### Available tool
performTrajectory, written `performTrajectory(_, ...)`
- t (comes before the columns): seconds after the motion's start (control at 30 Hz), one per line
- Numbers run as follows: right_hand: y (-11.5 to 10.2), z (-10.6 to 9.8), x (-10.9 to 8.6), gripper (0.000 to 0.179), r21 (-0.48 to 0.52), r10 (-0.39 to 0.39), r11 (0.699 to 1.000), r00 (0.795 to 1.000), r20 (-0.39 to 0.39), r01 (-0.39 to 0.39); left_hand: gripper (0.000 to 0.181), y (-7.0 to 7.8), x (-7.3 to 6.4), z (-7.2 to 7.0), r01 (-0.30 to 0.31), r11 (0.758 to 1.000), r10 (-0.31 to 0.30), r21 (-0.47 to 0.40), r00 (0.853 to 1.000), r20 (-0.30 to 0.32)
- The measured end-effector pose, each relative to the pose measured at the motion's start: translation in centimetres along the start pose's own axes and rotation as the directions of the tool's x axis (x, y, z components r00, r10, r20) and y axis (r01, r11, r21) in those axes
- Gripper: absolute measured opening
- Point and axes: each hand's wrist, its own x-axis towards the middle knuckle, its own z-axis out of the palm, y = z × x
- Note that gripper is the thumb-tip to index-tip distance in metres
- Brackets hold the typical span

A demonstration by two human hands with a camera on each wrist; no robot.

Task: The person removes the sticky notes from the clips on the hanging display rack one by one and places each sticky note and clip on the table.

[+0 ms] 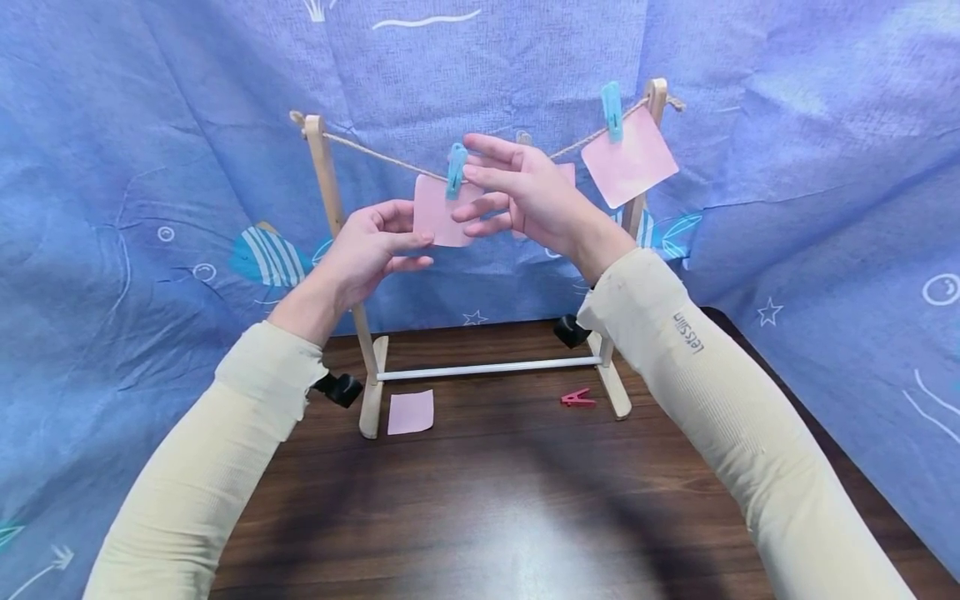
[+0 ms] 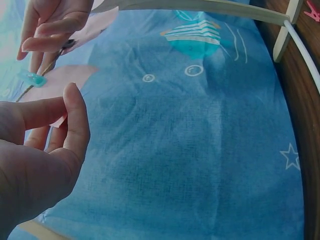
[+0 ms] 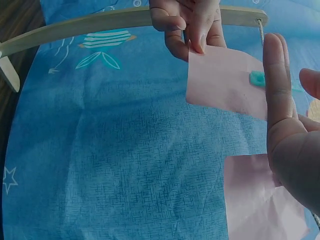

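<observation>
In the head view a pink square of paper [image 1: 442, 218] hangs from a rope [image 1: 375, 154], with a blue clothespin [image 1: 455, 171] over its top edge. My left hand [image 1: 371, 246] pinches the paper's left edge between thumb and fingers, as the right wrist view also shows at the paper's corner [image 3: 196, 57]. Beside that clothespin is my right hand [image 1: 525, 187], its fingers extended and spread, overlapping part of the paper. Another pink paper [image 1: 566, 172] hangs mostly hidden behind the right hand. Further right, a third pink paper [image 1: 630, 158] hangs tilted under a second blue clothespin [image 1: 612, 111].
The rope runs between two wooden posts [image 1: 324, 167] of a stand, joined low down by a white rod [image 1: 487, 367]. On the brown table [image 1: 465, 483] lie a loose pink paper [image 1: 411, 412] and a red clothespin [image 1: 578, 398]. A blue patterned cloth [image 1: 187, 125] hangs behind.
</observation>
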Motion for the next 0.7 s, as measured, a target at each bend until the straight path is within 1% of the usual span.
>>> performTrajectory(0.2,-0.15,-0.07,-0.10,0.059,-0.021,0.010,1.000,1.000,-0.001,-0.010,0.028,0.08,-0.04,-0.04,0.001,1.000,-0.001,0.009,1.000,-0.011)
performTrajectory(0.43,-0.38,0.36,0.15,0.050,-0.060,-0.009,0.998,1.000,-0.010,0.008,0.029,0.33,-0.21,-0.17,-0.001,0.999,0.001,0.038,1.000,-0.006)
performTrajectory(0.53,-0.43,0.49,0.19,0.046,-0.065,-0.012,0.998,1.000,-0.014,0.011,0.030,0.39,-0.22,-0.17,0.002,0.999,-0.002,0.037,1.000,-0.004)
performTrajectory(0.7,-0.62,0.53,0.12,0.043,-0.091,0.005,0.996,0.999,-0.038,-0.009,0.030,0.42,-0.17,-0.32,0.007,0.999,-0.007,0.044,1.000,-0.007)
